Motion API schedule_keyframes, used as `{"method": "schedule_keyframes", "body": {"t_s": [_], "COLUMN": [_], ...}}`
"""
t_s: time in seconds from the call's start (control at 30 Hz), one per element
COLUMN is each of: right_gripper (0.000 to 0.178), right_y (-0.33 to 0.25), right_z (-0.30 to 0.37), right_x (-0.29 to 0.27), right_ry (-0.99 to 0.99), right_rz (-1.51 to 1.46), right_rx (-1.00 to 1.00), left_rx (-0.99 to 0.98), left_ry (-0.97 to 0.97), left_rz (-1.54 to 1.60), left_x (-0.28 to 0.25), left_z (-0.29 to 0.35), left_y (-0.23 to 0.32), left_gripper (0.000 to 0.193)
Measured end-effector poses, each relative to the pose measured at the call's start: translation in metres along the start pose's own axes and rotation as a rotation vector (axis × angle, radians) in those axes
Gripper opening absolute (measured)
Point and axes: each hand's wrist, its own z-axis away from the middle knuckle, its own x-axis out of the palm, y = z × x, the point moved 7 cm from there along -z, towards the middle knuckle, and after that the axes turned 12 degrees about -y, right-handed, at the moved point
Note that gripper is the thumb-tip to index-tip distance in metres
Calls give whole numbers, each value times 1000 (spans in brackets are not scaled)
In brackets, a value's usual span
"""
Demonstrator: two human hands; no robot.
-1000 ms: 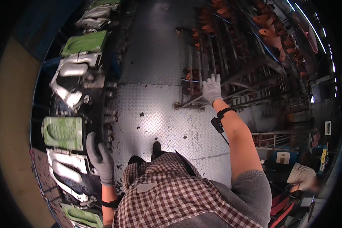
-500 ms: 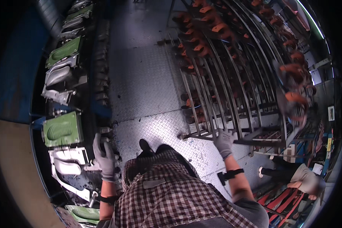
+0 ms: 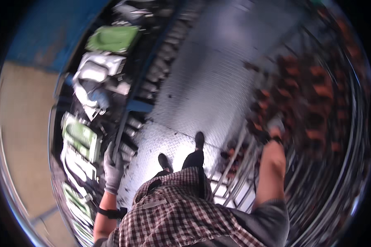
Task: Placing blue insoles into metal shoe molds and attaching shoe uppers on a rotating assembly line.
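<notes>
My left hand, in a grey glove, is beside the dark inner edge of the mould line, near a green mould plate with a sole-shaped hollow. Its fingers are stretched forward with nothing seen in them; whether they touch the edge I cannot tell. My right hand, gloved too, reaches out to a metal rack hung with orange-and-dark, shoe-like pieces. Motion blur smears its fingers, so any grip on the rack or a piece is unclear.
Further up the line lie another green mould plate and a silvery mould. A blue panel and a tan surface flank it. Metal tread floor runs between line and rack, with my shoes on it.
The view has swung, so the mould line and rack appear tilted. My right hand has gone from the rack's low end frame to among the orange pieces. My left hand remains by the mould line.
</notes>
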Motion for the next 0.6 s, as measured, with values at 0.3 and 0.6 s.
{"method": "schedule_keyframes", "body": {"t_s": [0.3, 0.6], "right_gripper": [47, 71], "right_y": [-105, -490], "right_z": [79, 281], "right_x": [51, -430], "right_ry": [-221, -279], "right_rz": [-959, -1466], "right_rx": [499, -1591], "left_rx": [-274, -120], "left_ry": [-191, 521], "left_rz": [217, 708], "left_x": [42, -50], "left_z": [-12, 103], "left_y": [32, -25], "left_gripper": [64, 100]}}
